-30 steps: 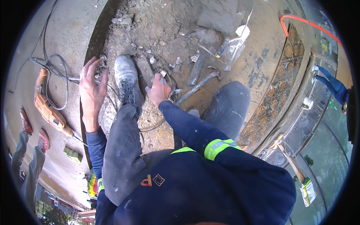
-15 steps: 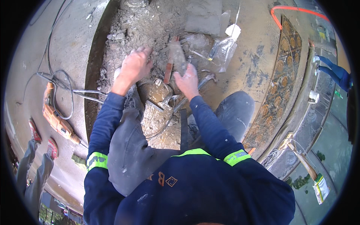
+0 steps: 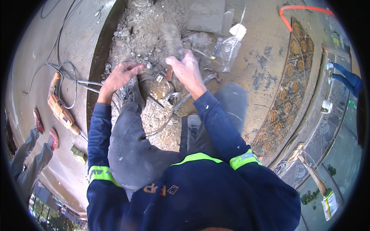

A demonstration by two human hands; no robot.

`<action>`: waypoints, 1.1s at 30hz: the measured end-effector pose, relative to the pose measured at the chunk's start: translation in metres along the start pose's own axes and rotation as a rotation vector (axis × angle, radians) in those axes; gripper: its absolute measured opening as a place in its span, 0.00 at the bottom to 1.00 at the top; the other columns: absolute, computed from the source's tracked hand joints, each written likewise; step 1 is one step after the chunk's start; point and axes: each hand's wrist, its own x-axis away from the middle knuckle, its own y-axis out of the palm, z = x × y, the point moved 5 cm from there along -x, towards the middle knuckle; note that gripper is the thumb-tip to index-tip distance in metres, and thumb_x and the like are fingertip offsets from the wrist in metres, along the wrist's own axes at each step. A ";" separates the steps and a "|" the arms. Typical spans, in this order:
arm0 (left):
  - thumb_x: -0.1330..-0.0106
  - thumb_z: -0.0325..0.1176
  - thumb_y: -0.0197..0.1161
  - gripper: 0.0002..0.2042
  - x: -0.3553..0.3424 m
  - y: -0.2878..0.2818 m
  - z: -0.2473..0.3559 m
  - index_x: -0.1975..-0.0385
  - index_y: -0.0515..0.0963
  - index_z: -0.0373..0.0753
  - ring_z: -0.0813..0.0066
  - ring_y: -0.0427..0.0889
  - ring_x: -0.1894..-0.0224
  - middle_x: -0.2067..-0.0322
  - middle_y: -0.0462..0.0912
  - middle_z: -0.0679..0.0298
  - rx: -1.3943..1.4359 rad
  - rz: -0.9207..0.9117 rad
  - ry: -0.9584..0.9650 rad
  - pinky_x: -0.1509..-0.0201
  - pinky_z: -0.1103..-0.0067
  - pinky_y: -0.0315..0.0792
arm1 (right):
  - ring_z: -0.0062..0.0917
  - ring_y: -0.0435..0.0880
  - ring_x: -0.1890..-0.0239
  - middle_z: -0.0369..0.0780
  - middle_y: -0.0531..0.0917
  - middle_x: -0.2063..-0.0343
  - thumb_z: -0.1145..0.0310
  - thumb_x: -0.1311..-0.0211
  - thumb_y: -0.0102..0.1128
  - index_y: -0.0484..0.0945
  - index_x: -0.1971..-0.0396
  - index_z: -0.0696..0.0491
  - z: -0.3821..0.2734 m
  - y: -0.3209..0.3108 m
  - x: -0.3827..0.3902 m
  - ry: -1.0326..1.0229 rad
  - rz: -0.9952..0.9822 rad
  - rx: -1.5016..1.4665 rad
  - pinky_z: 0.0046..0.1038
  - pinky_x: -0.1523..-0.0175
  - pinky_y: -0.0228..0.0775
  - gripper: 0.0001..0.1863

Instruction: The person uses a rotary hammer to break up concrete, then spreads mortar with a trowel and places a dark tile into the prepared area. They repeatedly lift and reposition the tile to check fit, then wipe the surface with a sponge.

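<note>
In my right hand (image 3: 187, 71) is a flat grey strip of stone or tile (image 3: 172, 40), gripped at its near end and smeared by motion; its exact kind cannot be made out. It points away from me over the rubble and wet mortar (image 3: 154, 42). My left hand (image 3: 122, 79) is beside my shoe, fingers loosely bent and thumb out, with nothing visible in it. Between my legs lies a muddy puddle (image 3: 158, 123) with pipe ends (image 3: 173, 96) and a cable in it. A reddish-brown strip (image 3: 169, 72) lies close to my right wrist.
An orange power drill (image 3: 61, 106) with a looped cable (image 3: 71, 81) lies on the left slab. A grey board (image 3: 206, 15) and a clear plastic bag (image 3: 230, 52) are ahead. On the right are a patterned strip (image 3: 287, 92), an orange hose (image 3: 304, 7) and a white cup (image 3: 327, 106). People stand at both sides.
My right hand has moved forward and slightly left, swinging the grey strip farther away from me. My left hand has drawn back toward me and to the left.
</note>
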 end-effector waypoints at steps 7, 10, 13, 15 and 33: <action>0.26 0.43 0.68 0.23 0.131 -0.052 0.004 0.36 0.82 0.40 0.61 0.89 0.57 0.51 0.90 0.49 -0.309 0.404 -0.114 0.49 0.67 0.82 | 0.40 0.87 0.45 0.55 0.87 0.51 0.52 0.38 0.68 0.72 0.37 0.72 -0.044 -0.104 -0.046 -0.195 -0.008 0.116 0.40 0.38 0.78 0.41; 0.24 0.41 0.66 0.23 0.235 -0.045 -0.038 0.35 0.81 0.35 0.63 0.88 0.57 0.48 0.90 0.50 -0.247 0.609 -0.283 0.49 0.68 0.82 | 0.41 0.88 0.47 0.56 0.88 0.53 0.54 0.39 0.69 0.72 0.37 0.73 0.009 -0.140 -0.067 -0.160 0.126 -0.029 0.39 0.37 0.77 0.41; 0.23 0.36 0.65 0.21 0.353 0.002 -0.080 0.35 0.81 0.33 0.74 0.87 0.58 0.52 0.90 0.60 0.148 0.661 -0.630 0.51 0.76 0.81 | 0.47 0.86 0.41 0.60 0.85 0.45 0.55 0.43 0.73 0.73 0.40 0.72 0.100 -0.171 -0.057 -0.046 0.163 -0.079 0.38 0.33 0.74 0.40; 0.23 0.35 0.65 0.21 0.419 0.035 -0.087 0.36 0.81 0.32 0.79 0.85 0.58 0.54 0.90 0.60 0.294 0.752 -0.684 0.52 0.79 0.80 | 0.49 0.86 0.41 0.61 0.86 0.45 0.55 0.45 0.74 0.75 0.44 0.71 0.169 -0.191 -0.043 0.153 0.380 0.136 0.40 0.34 0.75 0.38; 0.30 0.35 0.65 0.18 0.128 0.095 -0.164 0.42 0.83 0.39 0.40 0.86 0.50 0.56 0.89 0.45 -0.559 0.421 -0.235 0.39 0.54 0.78 | 0.49 0.89 0.52 0.51 0.90 0.54 0.54 0.40 0.69 0.86 0.52 0.54 0.222 -0.224 -0.006 0.050 0.467 0.832 0.45 0.43 0.80 0.22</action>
